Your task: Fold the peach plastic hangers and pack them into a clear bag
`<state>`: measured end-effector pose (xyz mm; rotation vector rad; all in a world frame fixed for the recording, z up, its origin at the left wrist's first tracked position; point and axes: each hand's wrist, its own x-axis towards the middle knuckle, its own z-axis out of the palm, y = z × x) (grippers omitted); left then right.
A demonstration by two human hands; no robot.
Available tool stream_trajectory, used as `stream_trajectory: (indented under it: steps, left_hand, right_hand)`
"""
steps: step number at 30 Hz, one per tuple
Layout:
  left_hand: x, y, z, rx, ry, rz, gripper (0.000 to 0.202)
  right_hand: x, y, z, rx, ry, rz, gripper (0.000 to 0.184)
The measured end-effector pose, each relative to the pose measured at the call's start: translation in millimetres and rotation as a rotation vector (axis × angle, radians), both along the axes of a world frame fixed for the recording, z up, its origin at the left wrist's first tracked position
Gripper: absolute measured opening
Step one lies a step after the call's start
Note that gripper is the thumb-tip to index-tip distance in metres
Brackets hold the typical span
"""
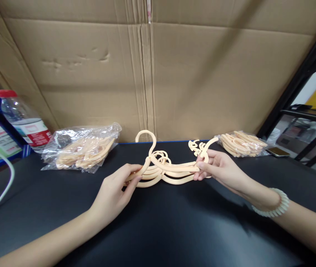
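Note:
A cream plastic clothes hanger [171, 167] is held up over the black table, its hook [153, 137] pointing upward. My left hand [119, 185] pinches the hanger's left arm between thumb and fingers. At the other end, my right hand [220, 168] is closed on a curved cream piece [207, 150], which meets the tip of the hanger's right arm; the fingers partly hide where they meet. Several similar hangers [149, 183] lie stacked on the table just behind. Beyond my right hand sits a small heap of curved cream pieces [193, 146].
Clear bags of cream hanger parts lie at the back left [82, 150] and back right [242, 144]. A red-capped bottle [27, 118] stands at the left, near a pale cable [3, 196]. A phone [278, 152] lies far right. Cardboard [202, 74] walls the back.

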<state>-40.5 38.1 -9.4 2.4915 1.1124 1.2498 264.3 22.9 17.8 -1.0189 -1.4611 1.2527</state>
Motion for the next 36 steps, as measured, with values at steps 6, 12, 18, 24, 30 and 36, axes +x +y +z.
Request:
stream_trajectory:
  steps: [6, 12, 18, 24, 30, 36]
  left_hand:
    - [1.0, 1.1, 1.0, 0.014, 0.002, 0.011, 0.014]
    - [0.2, 2.1, -2.1, 0.011, 0.002, 0.038, 0.015]
    - [-0.1, 3.1, -0.8, -0.012, -0.014, 0.077, 0.015]
    - [-0.4, 3.4, 2.4, 0.043, 0.053, 0.053, 0.014]
    - [1.5, -1.1, 9.1, 0.219, 0.204, 0.006, 0.013]
    - [2.5, -9.6, 8.9, 0.210, 0.322, -0.116, 0.011]
  right_hand:
    - [-2.6, 1.6, -0.3, 0.031, -0.027, -0.040, 0.036]
    - [-1.0, 4.9, -4.7, 0.078, -0.035, -0.050, 0.034]
    - [1.5, 4.9, -3.2, 0.145, 0.058, -0.087, 0.030]
    - [29.5, 19.7, 3.8, 0.092, 0.126, -0.164, 0.024]
    - [68.3, 32.8, 15.3, 0.001, -0.119, -0.051, 0.028]
    - [79.5, 30.9, 28.7, -0.008, -0.570, 0.121, 0.032]
